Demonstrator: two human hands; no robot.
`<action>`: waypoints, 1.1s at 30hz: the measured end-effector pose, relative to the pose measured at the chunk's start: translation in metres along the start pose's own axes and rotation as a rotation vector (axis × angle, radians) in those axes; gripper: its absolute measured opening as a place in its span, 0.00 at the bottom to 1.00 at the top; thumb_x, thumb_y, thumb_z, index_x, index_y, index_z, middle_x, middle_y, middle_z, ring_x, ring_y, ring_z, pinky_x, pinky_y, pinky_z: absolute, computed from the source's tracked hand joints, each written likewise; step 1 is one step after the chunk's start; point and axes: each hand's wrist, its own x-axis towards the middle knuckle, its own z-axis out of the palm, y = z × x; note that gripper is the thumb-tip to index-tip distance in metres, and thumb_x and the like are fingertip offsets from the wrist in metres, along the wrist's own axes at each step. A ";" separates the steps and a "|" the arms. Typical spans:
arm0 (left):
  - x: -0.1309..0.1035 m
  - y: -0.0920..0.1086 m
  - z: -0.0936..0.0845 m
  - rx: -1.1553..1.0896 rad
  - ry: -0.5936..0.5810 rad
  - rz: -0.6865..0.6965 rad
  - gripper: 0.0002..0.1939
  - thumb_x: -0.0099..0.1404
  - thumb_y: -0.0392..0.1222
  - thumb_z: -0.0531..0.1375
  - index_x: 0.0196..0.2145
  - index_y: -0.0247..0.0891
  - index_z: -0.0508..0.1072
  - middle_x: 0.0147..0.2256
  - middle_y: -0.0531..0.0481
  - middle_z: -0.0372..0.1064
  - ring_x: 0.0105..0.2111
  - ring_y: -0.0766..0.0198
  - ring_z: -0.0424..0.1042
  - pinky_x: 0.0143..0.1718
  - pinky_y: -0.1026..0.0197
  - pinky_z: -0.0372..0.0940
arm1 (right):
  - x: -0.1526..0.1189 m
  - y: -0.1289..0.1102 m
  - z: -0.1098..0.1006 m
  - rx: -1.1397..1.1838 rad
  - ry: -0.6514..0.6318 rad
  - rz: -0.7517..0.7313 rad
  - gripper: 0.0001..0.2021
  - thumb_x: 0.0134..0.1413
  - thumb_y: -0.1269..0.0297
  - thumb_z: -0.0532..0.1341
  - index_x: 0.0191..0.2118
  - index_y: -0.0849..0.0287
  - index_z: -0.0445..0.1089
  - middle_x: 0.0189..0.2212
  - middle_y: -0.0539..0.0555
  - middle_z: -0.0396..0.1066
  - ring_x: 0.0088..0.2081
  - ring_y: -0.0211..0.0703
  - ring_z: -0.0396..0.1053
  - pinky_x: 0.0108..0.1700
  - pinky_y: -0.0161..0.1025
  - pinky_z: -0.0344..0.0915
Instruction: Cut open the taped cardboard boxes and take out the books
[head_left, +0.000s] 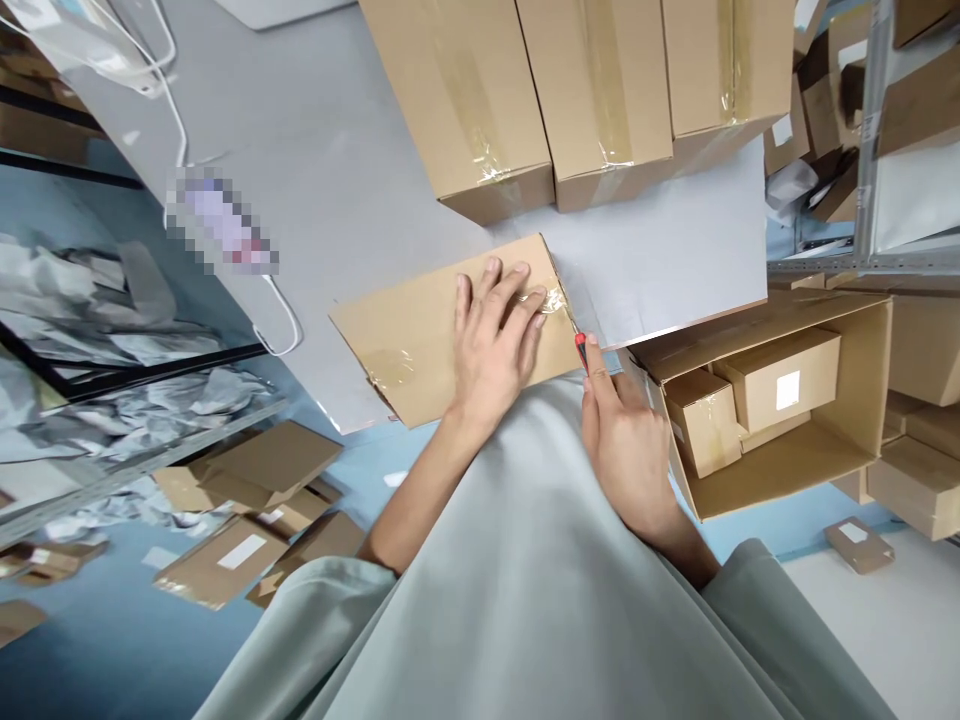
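A flat-topped cardboard box (pixel 405 335) lies at an angle on the near edge of the grey table, with shiny tape near both ends. My left hand (pixel 495 335) rests on its top, fingers spread, close to the taped right end. My right hand (pixel 626 435) is closed around a small tool with a red and black handle (pixel 580 346). The tool's thin metal tip touches the box's right edge beside the tape. Whether the tip is inside the seam is too small to tell.
Three taped boxes (pixel 611 95) stand at the table's back. A blurred-out device (pixel 225 220) with a white cable lies left. An open carton (pixel 795 465) holding smaller boxes is at the right. Shelves (pixel 142 450) and cardboard boxes (pixel 225 555) stand at the left.
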 end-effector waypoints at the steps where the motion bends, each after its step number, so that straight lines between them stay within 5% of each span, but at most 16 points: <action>1: 0.000 0.000 0.000 -0.008 0.000 -0.001 0.28 0.88 0.61 0.45 0.64 0.46 0.77 0.74 0.49 0.72 0.83 0.48 0.54 0.87 0.35 0.37 | -0.001 0.000 0.006 0.014 0.014 0.002 0.35 0.81 0.68 0.56 0.86 0.48 0.51 0.42 0.56 0.79 0.30 0.39 0.73 0.29 0.32 0.62; 10: -0.002 -0.003 -0.002 -0.078 0.002 0.032 0.24 0.87 0.57 0.50 0.68 0.49 0.76 0.75 0.44 0.70 0.83 0.47 0.53 0.86 0.32 0.37 | -0.009 -0.015 0.031 0.067 0.089 0.078 0.36 0.81 0.70 0.55 0.87 0.49 0.50 0.44 0.57 0.79 0.31 0.39 0.73 0.29 0.33 0.61; 22: -0.003 -0.002 -0.003 -0.174 -0.013 0.044 0.24 0.87 0.56 0.50 0.69 0.50 0.75 0.76 0.44 0.67 0.83 0.46 0.52 0.86 0.32 0.35 | 0.007 -0.041 -0.005 -0.105 -0.041 0.147 0.43 0.75 0.74 0.57 0.88 0.48 0.44 0.45 0.57 0.79 0.30 0.39 0.74 0.32 0.33 0.69; 27: -0.002 0.001 -0.005 -0.180 -0.020 0.033 0.24 0.87 0.58 0.49 0.65 0.48 0.77 0.75 0.42 0.69 0.82 0.46 0.57 0.86 0.30 0.34 | 0.007 -0.046 -0.002 -0.129 -0.055 0.173 0.46 0.75 0.74 0.57 0.88 0.45 0.38 0.45 0.57 0.78 0.31 0.39 0.76 0.32 0.32 0.71; 33: 0.000 0.002 -0.002 -0.209 -0.061 0.021 0.27 0.85 0.60 0.51 0.71 0.48 0.72 0.78 0.42 0.65 0.85 0.45 0.48 0.85 0.29 0.26 | -0.003 -0.045 0.000 -0.148 -0.046 0.217 0.48 0.74 0.74 0.58 0.88 0.48 0.35 0.40 0.55 0.78 0.29 0.38 0.74 0.31 0.31 0.69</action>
